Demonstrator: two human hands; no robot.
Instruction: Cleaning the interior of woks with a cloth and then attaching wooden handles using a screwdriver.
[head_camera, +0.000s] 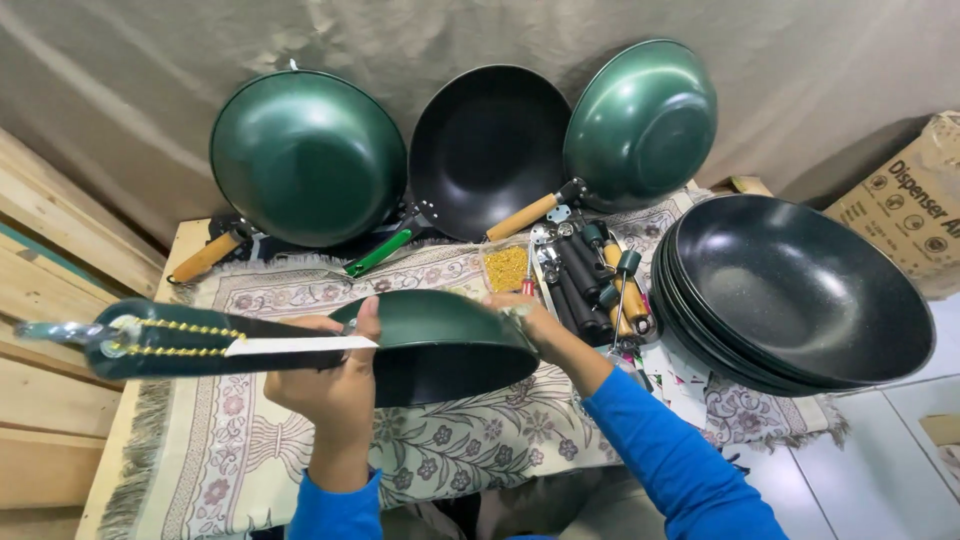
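Note:
A green pan (450, 335) is held upside down over a patterned cloth (460, 445). Its dark handle (190, 340), trimmed with gold beading and a white strip, sticks out to the left. My left hand (335, 385) grips the handle where it meets the pan, thumb pressed on top. On the pan's far right rim rests my right hand (528, 315), fingers curled over the edge. Both arms wear blue sleeves.
Three woks lean on the back wall: green (305, 155), black (485, 145), green (640, 120). A stack of black pans (800, 295) sits at right. Loose handles (590, 285) and a bag of yellow screws (506, 267) lie behind the pan. A cardboard box (905, 205) stands far right.

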